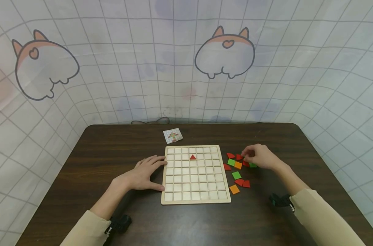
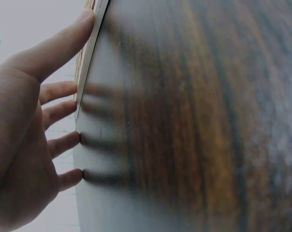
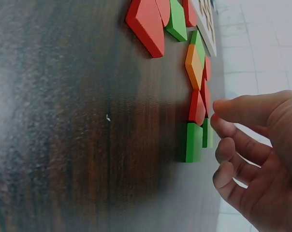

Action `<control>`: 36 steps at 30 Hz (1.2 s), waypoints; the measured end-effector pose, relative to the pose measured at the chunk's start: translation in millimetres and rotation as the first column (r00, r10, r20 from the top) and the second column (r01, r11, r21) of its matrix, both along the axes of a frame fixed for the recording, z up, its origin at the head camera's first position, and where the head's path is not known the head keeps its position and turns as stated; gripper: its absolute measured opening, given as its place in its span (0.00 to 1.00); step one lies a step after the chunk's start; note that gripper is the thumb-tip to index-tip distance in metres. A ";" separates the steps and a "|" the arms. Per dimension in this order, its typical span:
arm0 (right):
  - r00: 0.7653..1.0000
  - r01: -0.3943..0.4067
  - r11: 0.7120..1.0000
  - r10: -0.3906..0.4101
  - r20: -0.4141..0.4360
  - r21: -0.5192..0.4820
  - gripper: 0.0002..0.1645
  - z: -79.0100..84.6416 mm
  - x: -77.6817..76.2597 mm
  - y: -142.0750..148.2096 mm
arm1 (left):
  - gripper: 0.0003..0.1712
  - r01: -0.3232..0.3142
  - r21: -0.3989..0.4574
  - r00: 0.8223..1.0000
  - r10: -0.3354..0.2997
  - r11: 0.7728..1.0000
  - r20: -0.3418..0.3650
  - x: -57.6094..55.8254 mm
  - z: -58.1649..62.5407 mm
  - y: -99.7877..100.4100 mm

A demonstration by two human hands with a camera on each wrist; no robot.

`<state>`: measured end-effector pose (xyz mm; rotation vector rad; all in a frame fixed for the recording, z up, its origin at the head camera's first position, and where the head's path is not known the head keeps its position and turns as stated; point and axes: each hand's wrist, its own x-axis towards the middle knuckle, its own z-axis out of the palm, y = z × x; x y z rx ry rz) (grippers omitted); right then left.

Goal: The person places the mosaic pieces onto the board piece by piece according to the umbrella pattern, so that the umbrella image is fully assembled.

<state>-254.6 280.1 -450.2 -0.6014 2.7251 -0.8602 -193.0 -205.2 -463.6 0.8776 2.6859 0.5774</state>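
Observation:
A pale wooden grid board (image 1: 196,201) lies on the table, with one red triangle (image 1: 192,157) in a cell of an upper row. My left hand (image 1: 142,173) rests at the board's left edge, fingers spread. The left wrist view shows its thumb (image 2: 64,46) against the board's side. Over the far end of the loose pieces hovers my right hand (image 1: 260,156). Its thumb and bent fingers are near a red piece (image 3: 197,107) and a green square (image 3: 193,142); no piece shows between them. Some pieces there are partly hidden by the hand.
Right of the board lie several loose pieces: red quarter-rounds such as this red piece (image 1: 239,182), green squares like the green piece (image 1: 236,175), and an orange square (image 1: 234,189). A small pattern card (image 1: 172,135) lies behind the board on the dark table (image 1: 128,140).

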 end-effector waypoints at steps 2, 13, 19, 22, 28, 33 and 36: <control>1.000 0.002 1.000 -0.002 0.001 -0.003 0.09 -0.9 1.0 -0.1 | 0.55 0.000 0.002 1.000 0.000 1.000 -0.003 0.1 -0.7 -0.1; 0.999 0.021 1.000 -0.021 -0.039 -0.002 0.08 -5.0 -0.6 -4.5 | 0.55 -0.003 0.010 1.000 0.003 1.000 -0.007 0.6 -1.2 -2.1; 0.995 0.001 0.999 0.003 -0.098 0.039 0.08 -7.5 -4.3 -11.6 | 0.55 -0.007 0.006 1.000 0.007 1.000 0.000 0.4 0.0 -1.7; 0.994 -0.001 0.999 0.007 -0.111 0.053 0.07 -8.1 -5.5 -14.5 | 0.55 -0.006 0.007 1.000 0.006 1.000 0.000 0.0 -0.1 -1.2; 0.995 0.025 0.998 -0.019 -0.100 0.055 0.07 -8.7 -6.5 -17.2 | 0.55 0.001 0.010 1.000 -0.001 1.000 0.006 -0.1 -0.5 -0.6; 0.993 0.038 0.997 -0.030 -0.114 0.068 0.08 -10.0 -7.0 -20.8 | 0.55 0.001 0.005 1.000 -0.001 1.000 0.008 0.6 -1.1 -0.3; 0.992 0.049 0.995 -0.039 -0.123 0.082 0.08 -10.1 -7.5 -24.3 | 0.55 -0.003 0.006 1.000 0.003 1.000 0.008 0.5 -0.8 -0.2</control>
